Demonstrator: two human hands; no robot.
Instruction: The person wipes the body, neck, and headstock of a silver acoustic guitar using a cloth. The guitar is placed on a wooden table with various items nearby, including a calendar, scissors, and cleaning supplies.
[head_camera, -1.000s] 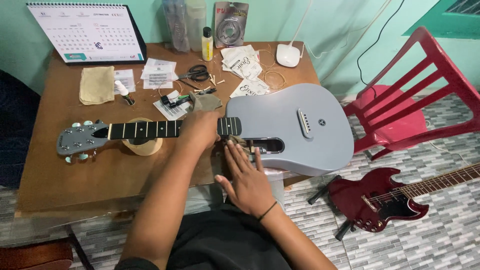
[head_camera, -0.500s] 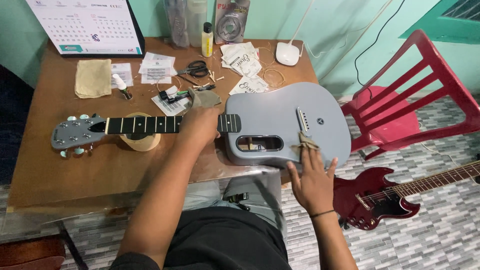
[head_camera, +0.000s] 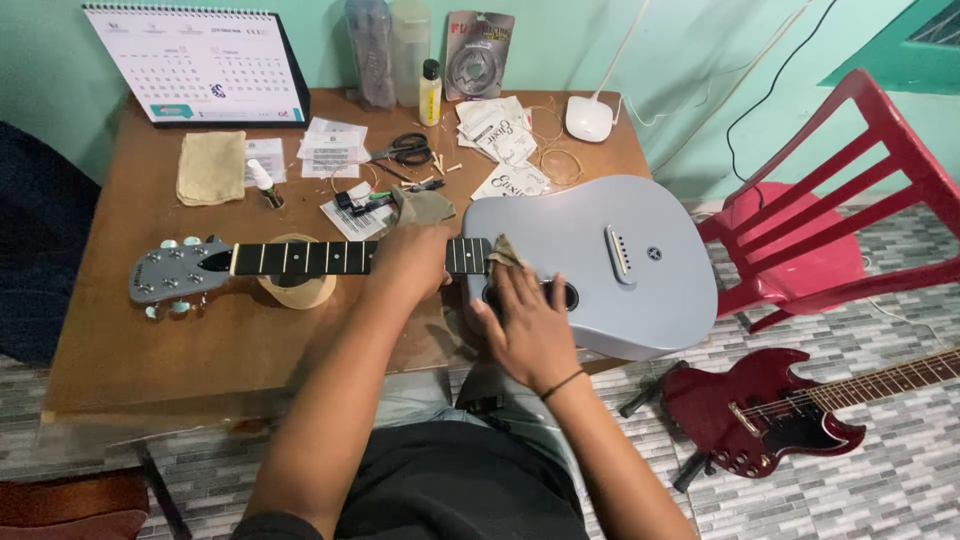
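Now right hand (head_camera: 530, 325) flat, pressing cloth (head_camera: 503, 251) on grey guitar (head_camera: 610, 265) (body overhangs table (head_camera: 150, 340) edge); left hand (head_camera: 415, 262) clasps neck.

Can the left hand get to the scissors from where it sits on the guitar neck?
Probably yes. The left hand rests on the grey guitar neck, and the scissors lie just beyond it on the table. Only a crumpled cloth and small flat packets lie between.

A brown wooden table (head_camera: 150, 340) carries a grey acoustic guitar (head_camera: 620, 265), its neck supported on a round rest (head_camera: 297, 290). A desk calendar (head_camera: 200, 65), folded cloth (head_camera: 211, 167), scissors (head_camera: 405, 150) and string packets (head_camera: 495, 125) are laid behind it.
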